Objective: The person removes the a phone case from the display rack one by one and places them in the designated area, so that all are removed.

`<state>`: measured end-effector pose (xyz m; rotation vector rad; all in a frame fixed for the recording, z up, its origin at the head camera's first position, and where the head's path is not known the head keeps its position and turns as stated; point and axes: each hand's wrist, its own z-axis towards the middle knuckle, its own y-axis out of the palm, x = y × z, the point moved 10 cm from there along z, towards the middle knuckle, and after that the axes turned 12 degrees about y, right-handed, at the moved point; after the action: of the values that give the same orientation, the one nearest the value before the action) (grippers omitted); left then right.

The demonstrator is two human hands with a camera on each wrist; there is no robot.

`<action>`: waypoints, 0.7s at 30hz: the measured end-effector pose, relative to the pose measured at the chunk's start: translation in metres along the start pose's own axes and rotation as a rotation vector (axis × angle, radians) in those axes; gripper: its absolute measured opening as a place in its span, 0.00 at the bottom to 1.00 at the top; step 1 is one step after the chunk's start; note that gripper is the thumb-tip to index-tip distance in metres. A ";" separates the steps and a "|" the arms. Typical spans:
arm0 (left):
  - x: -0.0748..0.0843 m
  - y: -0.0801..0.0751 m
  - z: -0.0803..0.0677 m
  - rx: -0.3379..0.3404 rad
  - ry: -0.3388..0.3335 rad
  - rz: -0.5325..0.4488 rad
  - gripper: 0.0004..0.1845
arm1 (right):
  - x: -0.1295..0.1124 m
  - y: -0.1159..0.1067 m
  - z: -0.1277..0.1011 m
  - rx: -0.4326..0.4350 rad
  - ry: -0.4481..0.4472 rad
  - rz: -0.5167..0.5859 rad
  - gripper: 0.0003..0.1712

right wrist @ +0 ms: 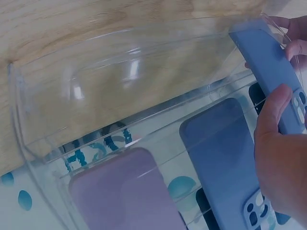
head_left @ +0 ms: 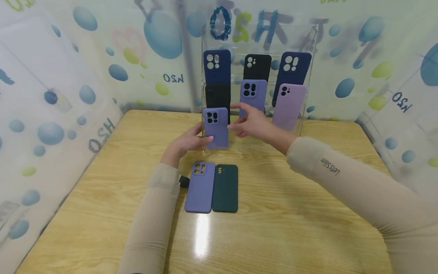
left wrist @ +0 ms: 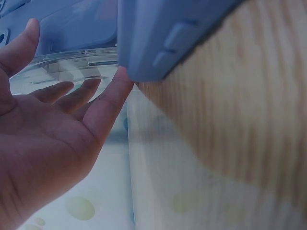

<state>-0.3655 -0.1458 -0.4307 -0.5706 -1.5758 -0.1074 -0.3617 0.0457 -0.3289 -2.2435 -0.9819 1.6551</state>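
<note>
Wooden table [head_left: 308, 228]: light grain, walled on three sides by bubble-patterned sheeting.

Clear acrylic rack [head_left: 309, 57]: stands at the far edge of the table, tiered. Upper tier holds a navy case [head_left: 217, 64], a black case [head_left: 257, 66] and a second navy case [head_left: 294, 68]. Lower tier holds a black case [head_left: 218, 97], a periwinkle case [head_left: 253, 93] and a lilac case [head_left: 290, 104].

Periwinkle case, flat [head_left: 200, 187]: lies on the table near the person, camera holes up, touching a dark green case [head_left: 225, 188] on its right side.

Held periwinkle case [head_left: 216, 127]: upright at the rack's lowest front ledge, left position, in front of the lower black case.

Left hand [head_left: 186, 142]: fingers nearly straight against the held case's left edge and bottom, supporting it; the wrist view shows an open palm with fingertips [left wrist: 120, 79] at the case.

Right hand [head_left: 251, 121]: fingers spread and relaxed, just right of the held case's upper edge; whether it touches cannot be told.
</note>
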 end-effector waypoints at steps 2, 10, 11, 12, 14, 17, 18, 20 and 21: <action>0.001 0.001 0.000 -0.006 0.002 -0.003 0.46 | -0.001 0.003 0.003 0.016 0.001 -0.021 0.44; 0.003 0.002 -0.003 -0.016 0.009 0.004 0.46 | -0.008 0.015 0.006 0.024 0.011 -0.085 0.44; 0.003 0.002 -0.002 -0.014 0.010 0.005 0.46 | -0.008 0.016 0.006 0.026 0.012 -0.087 0.43; 0.002 0.002 -0.002 -0.013 0.011 0.006 0.46 | -0.008 0.016 0.006 0.030 0.011 -0.091 0.42; 0.002 0.001 -0.002 -0.009 0.012 0.013 0.46 | -0.008 0.018 0.007 0.038 0.009 -0.092 0.39; 0.003 0.000 -0.001 -0.006 0.017 0.019 0.46 | -0.004 0.021 0.008 0.041 0.004 -0.083 0.37; 0.003 0.000 -0.002 -0.006 0.017 0.019 0.46 | -0.003 0.023 0.009 0.041 -0.002 -0.085 0.37; 0.004 0.001 -0.002 -0.006 0.018 0.020 0.46 | -0.001 0.025 0.009 0.044 -0.021 -0.084 0.36; 0.004 0.001 -0.002 -0.007 0.019 0.019 0.46 | 0.000 0.026 0.008 0.048 -0.035 -0.080 0.35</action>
<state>-0.3637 -0.1447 -0.4270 -0.5882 -1.5514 -0.1036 -0.3591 0.0238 -0.3449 -2.1230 -1.0148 1.6707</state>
